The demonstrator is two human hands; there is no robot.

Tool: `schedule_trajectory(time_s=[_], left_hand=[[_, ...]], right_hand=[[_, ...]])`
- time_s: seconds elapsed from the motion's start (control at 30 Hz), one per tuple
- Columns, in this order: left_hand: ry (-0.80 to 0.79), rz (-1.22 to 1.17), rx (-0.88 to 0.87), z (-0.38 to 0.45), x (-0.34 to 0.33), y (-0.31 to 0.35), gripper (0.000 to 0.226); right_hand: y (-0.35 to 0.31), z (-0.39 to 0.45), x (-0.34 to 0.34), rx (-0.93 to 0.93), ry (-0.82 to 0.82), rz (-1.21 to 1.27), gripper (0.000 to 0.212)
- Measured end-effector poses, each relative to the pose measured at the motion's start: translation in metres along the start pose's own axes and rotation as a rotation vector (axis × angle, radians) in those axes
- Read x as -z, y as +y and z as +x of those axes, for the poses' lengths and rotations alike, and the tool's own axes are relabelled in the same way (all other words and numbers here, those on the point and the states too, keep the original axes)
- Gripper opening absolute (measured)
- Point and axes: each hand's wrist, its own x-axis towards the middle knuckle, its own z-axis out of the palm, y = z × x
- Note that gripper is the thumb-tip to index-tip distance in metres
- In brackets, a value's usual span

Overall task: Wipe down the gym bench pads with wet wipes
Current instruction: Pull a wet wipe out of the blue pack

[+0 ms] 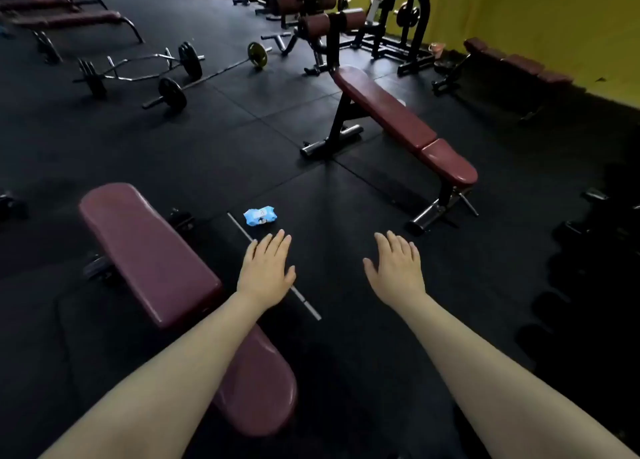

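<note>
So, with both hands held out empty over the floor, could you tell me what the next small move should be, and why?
Probably reach the left hand forward to the blue wet wipes pack on the floor. Both hands, the right hand included, are open and hold no wipe, and the pack lies just beyond the left fingers.

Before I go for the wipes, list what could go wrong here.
1. A thin metal bar lies on the floor under your left hand, between you and the blue wipes pack; you might step on it or trip.
2. Both hands, left and right hand, are empty, so no wipe is out yet.
3. The room is dim; dark weights beside the near bench pad are easy to miss.
</note>
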Motion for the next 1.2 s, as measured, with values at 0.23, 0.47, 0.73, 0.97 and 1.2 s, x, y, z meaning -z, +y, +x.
schedule_trajectory(time_s=[0.23, 0.47, 0.73, 0.97, 1.2], left_hand=[[-0.236, -0.103, 0.100, 0.073, -0.064, -0.010, 0.059], [-0.333, -0.132, 0.272, 0.183, -0.119, -0.018, 0.062], [-0.312, -0.199, 0.460, 0.294, -0.128, -0.050, 0.061], [-0.388, -0.277, 0.588, 0.380, -0.158, -0.138, 0.065], [-0.376, -0.330, 0.658, 0.469, -0.162, -0.235, 0.062]], right_hand=[[0.035, 0.076, -0.058, -0.027, -0.162, 0.004, 0.063], [0.084, 0.224, -0.097, 0.053, -0.300, 0.015, 0.063], [0.098, 0.388, -0.116, 0.138, -0.396, 0.028, 0.063], [0.029, 0.533, -0.167, 0.219, -0.485, 0.019, 0.064], [-0.061, 0.662, -0.203, 0.236, -0.563, 0.035, 0.060]])
